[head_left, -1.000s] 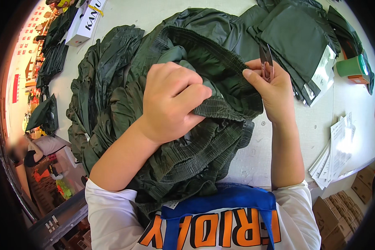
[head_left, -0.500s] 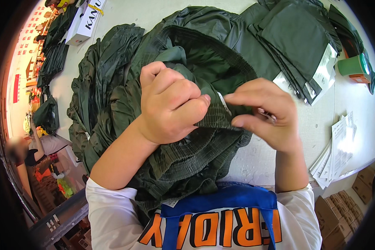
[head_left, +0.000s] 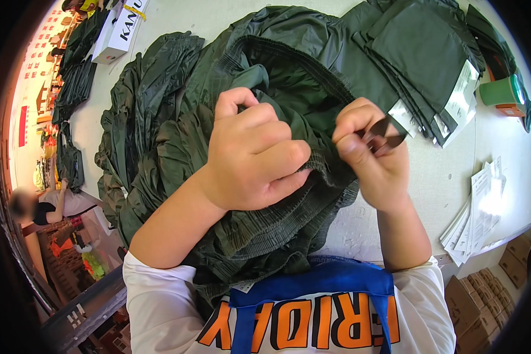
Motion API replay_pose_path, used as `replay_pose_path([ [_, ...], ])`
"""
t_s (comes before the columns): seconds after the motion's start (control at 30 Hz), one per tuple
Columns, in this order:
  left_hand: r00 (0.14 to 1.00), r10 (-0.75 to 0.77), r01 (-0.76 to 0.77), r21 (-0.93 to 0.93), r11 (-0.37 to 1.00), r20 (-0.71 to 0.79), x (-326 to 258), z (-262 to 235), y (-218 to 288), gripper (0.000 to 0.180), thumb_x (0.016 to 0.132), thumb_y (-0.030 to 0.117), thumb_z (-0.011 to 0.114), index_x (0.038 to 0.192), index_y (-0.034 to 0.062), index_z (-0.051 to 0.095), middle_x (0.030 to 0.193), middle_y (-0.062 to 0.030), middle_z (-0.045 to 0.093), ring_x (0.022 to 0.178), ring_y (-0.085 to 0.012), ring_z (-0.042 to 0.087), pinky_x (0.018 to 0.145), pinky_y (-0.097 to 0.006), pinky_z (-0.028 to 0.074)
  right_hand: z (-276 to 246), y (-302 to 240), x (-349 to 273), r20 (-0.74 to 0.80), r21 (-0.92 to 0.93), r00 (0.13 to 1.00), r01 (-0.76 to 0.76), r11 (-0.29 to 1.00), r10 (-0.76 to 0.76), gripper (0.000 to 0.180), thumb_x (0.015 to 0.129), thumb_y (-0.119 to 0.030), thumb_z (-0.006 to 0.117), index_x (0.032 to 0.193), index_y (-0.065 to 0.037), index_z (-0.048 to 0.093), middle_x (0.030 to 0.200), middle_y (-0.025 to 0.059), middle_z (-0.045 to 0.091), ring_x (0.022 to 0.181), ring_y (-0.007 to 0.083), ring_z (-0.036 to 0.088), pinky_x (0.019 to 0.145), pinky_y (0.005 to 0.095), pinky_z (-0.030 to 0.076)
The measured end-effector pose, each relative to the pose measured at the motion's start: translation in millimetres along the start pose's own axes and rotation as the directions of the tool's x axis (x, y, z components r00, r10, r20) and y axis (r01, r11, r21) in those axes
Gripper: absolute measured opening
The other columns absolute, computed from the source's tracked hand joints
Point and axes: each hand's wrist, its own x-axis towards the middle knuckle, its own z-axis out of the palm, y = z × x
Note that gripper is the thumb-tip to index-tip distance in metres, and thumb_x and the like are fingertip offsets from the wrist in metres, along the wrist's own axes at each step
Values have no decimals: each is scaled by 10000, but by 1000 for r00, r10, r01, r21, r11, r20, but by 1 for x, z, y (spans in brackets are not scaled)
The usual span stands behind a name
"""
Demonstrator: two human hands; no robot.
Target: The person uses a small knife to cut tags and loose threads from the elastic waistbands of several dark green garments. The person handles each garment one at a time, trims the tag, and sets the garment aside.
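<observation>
Dk-green garment, thin & crumpled — bunched on white table, ribbed elastic edge open in a wide loop, far side arched, near side gripped in L hand. Small dark snips, blurred w/ tips unclear — tucked in R hand, just right of garment's edge.

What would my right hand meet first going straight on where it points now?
Your right hand would probably meet the dark green garment first, close on its left; depth is unclear, so they may already touch.
</observation>
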Motion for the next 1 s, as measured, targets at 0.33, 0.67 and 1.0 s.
replay_pose_path([
  [0.33,999,42,-39,-201,979,11,3,8,1,278,562,13,700,629,94,443,787,-81,585,652,-252,552,664,-393,440,-32,11,-22,-248,169,960,-92,981,133,122,872,-21,536,988,-7,570,797,8,534,584,24,340,522,169,277],
  [0.67,985,-66,87,-132,987,157,2,8,4,328,618,-27,751,893,54,590,802,-76,550,689,-235,559,609,-318,447,-48,15,-22,75,-463,997,38,885,-4,253,658,120,619,863,-28,603,816,23,571,655,83,457,571,203,363],
  [1.0,609,-577,771,-578,267,545,8,-14,-11,246,843,87,599,1060,-26,570,989,-35,609,932,-104,550,862,-247,422,-46,15,12,-53,-145,977,-210,967,204,121,808,-53,667,906,-24,601,760,-61,509,685,23,414,616,182,341],
])
